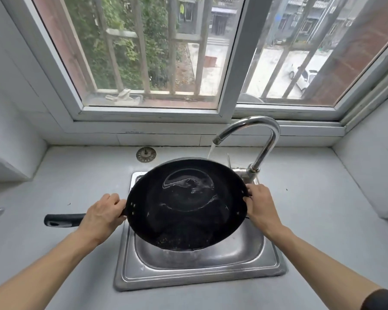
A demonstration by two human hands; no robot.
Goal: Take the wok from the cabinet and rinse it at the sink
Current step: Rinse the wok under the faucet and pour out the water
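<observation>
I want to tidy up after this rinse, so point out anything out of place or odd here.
The sink strainer lies on the counter behind the sink, not in the drain. Dark specks cling to the near inside of the wok. Nothing else stands out.

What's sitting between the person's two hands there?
The black wok, gripped by left hand and right hand over the sink, in the head view.

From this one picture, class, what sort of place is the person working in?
Most likely a home kitchen: a square stainless steel sink set in a grey countertop, a curved chrome tap running water, and a black round wok held over the basin.
</observation>
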